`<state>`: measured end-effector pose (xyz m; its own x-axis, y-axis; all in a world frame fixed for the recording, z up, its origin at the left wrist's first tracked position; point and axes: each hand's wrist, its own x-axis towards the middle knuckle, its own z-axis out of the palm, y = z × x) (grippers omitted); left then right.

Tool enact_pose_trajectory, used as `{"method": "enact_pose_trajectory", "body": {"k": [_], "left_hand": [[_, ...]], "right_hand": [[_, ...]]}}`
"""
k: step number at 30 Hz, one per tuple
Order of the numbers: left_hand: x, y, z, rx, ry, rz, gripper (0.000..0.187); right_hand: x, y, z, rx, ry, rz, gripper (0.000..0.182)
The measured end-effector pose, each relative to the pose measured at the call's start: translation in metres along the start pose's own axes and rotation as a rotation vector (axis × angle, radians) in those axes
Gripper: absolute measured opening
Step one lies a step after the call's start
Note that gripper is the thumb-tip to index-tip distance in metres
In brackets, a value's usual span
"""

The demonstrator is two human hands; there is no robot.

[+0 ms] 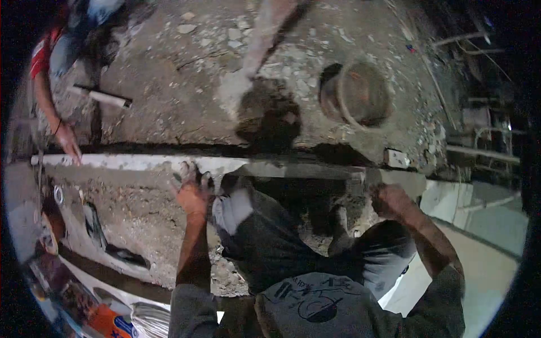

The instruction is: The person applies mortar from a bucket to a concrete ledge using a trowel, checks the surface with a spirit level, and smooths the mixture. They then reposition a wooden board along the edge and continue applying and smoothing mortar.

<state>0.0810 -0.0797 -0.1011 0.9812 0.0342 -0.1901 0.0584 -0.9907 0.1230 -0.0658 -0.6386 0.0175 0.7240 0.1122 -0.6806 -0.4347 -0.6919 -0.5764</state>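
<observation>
A long pale beam (135,162) runs from side to side in front of my knees. My left hand (193,188) rests at the beam's near edge, its fingers spread and nothing seen in them. Over at the beam's right end, my right hand (391,201) has its fingers curled; whatever it holds, if anything, is hidden. At the far left, a co-worker's hand (69,142) reaches down to the beam's top.
A round bucket (366,94) stands beyond the beam on rubble-strewn ground. A short pale pipe (107,97) lies at the upper left. A small pale block (397,158) is near my right hand. Slippers (127,255) lie at the lower left.
</observation>
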Motion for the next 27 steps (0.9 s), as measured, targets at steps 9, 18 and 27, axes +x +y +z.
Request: {"method": "enact_pose_trajectory", "body": {"k": [9,18,27], "left_hand": [[0.006,-0.014,0.024,0.019,-0.177,-0.086,0.045],[0.0,0.034,0.008,0.015,-0.037,-0.281,0.041],[-0.111,0.035,-0.012,-0.117,0.015,-0.7,0.06]], "right_hand": [[0.086,-0.104,0.007,-0.782,0.093,0.005,0.019],[0.036,-0.033,-0.049,-1.168,-0.275,-0.021,0.05],[0.033,-0.014,-0.169,-0.078,0.062,-0.168,0.052]]}}
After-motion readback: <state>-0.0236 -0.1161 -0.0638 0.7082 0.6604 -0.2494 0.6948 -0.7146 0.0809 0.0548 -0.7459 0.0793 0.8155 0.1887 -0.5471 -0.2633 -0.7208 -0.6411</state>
